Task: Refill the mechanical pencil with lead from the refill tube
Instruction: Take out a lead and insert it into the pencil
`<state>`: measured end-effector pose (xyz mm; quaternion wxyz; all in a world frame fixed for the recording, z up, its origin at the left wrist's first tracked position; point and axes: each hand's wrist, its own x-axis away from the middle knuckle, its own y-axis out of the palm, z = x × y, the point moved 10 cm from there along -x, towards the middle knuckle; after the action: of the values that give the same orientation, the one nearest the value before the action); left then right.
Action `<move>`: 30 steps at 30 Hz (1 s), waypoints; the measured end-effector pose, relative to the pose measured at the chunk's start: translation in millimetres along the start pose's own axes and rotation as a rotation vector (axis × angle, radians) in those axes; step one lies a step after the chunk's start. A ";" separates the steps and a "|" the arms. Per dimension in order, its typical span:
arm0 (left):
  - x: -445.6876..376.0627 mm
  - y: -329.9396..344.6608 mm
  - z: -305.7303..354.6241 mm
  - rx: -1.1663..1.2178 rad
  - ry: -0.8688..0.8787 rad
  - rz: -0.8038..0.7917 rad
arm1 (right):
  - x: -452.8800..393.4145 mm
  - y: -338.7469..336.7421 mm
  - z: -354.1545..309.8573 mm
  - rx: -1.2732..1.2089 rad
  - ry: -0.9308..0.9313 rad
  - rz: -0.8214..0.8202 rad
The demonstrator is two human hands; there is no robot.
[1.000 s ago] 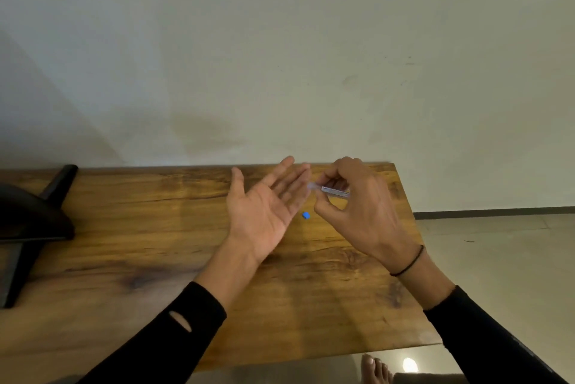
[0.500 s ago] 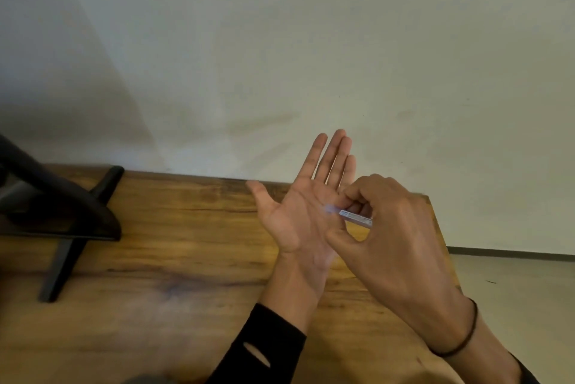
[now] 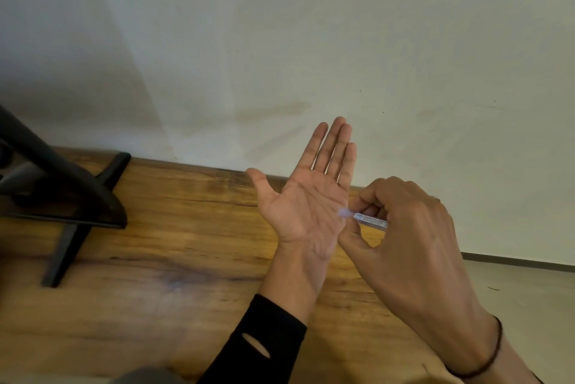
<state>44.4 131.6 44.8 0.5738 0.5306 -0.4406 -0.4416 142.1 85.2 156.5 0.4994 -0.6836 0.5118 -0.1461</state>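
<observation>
The refill tube (image 3: pixel 370 221) is a slim, clear plastic case with a small printed label along its side. It lies nearly level, tilted slightly down toward its left end, which is blurred and touches the edge of an upturned palm above the counter (image 3: pixel 174 228).

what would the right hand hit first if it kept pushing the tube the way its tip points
Probably the open palm of the left hand: the right hand aims the refill tube there, tip close by it; contact is unclear.
</observation>
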 end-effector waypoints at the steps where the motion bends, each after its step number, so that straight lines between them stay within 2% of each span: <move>1: -0.3 -1.4 2.4 -0.004 0.010 0.012 | 1.1 0.8 0.8 0.001 0.004 -0.008; 8: -3.4 -6.5 13.1 -0.038 0.037 0.036 | 4.2 -5.4 18.5 -0.003 0.027 0.007; 12: -3.7 -7.6 17.1 -0.047 0.033 0.018 | 5.0 6.6 73.3 -0.054 0.174 0.035; 17: -4.3 -5.5 12.0 -0.075 0.013 -0.009 | 27.4 58.9 120.6 -0.027 0.302 -0.066; 22: -2.6 -4.7 -3.1 -0.086 -0.018 -0.009 | 46.7 97.6 141.2 0.167 0.324 -0.153; 30: 1.9 -2.2 -12.4 -0.088 -0.051 -0.026 | 58.4 128.3 160.9 0.229 0.359 -0.234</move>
<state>56.9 132.4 42.1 0.5796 0.4990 -0.4283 -0.4813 210.6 124.6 -42.3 0.4543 -0.6402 0.4898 -0.3793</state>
